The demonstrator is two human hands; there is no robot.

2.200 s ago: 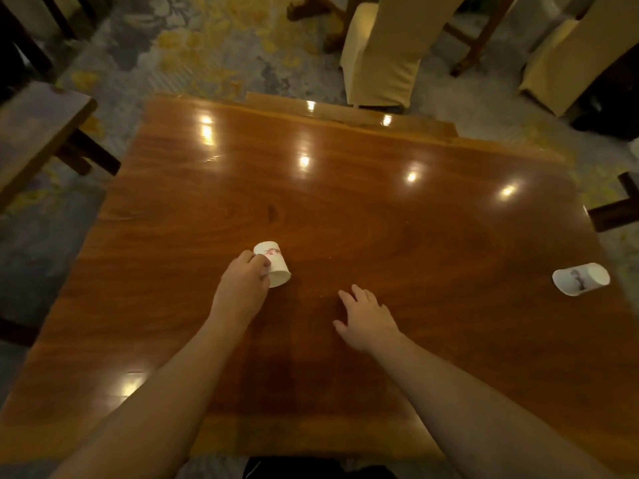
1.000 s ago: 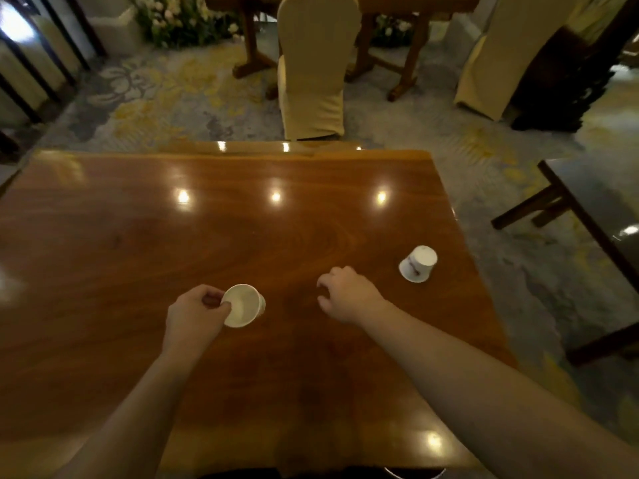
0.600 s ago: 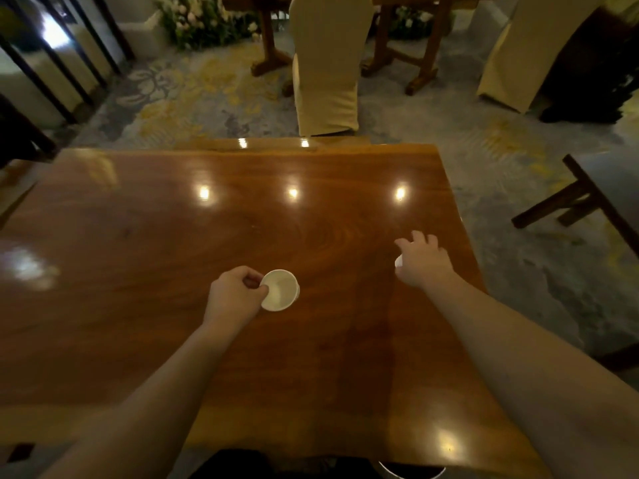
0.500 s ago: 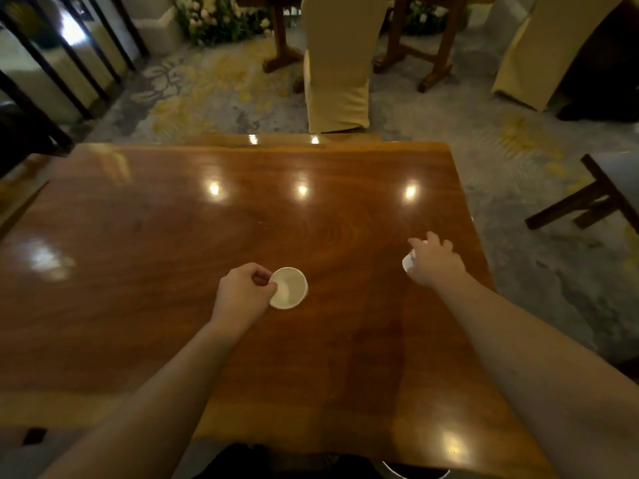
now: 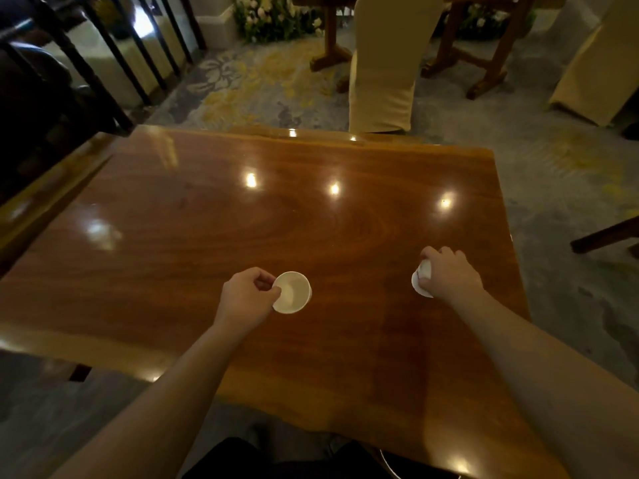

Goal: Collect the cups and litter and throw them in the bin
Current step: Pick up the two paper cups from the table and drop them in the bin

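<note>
My left hand point(image 5: 247, 296) holds a white paper cup point(image 5: 292, 292) by its rim over the middle of the glossy wooden table point(image 5: 311, 219), the cup's open mouth facing me. My right hand point(image 5: 449, 274) is closed around a second white paper cup point(image 5: 421, 280) that lies on its side near the table's right edge. Most of that cup is hidden under my fingers. No bin is clearly in view.
A cream-covered chair point(image 5: 383, 63) stands beyond the table's far edge, another point(image 5: 601, 63) at the far right. Dark railings point(image 5: 103, 63) and a wooden bench edge point(image 5: 41, 202) lie left. A dark table leg point(image 5: 605, 236) sticks out at the right. A curved metal rim point(image 5: 390, 464) shows at the bottom.
My right hand reached right across the table and closed on the fallen cup. My left hand kept its cup, which it lifted and turned mouth-up. The view shifted to the right.
</note>
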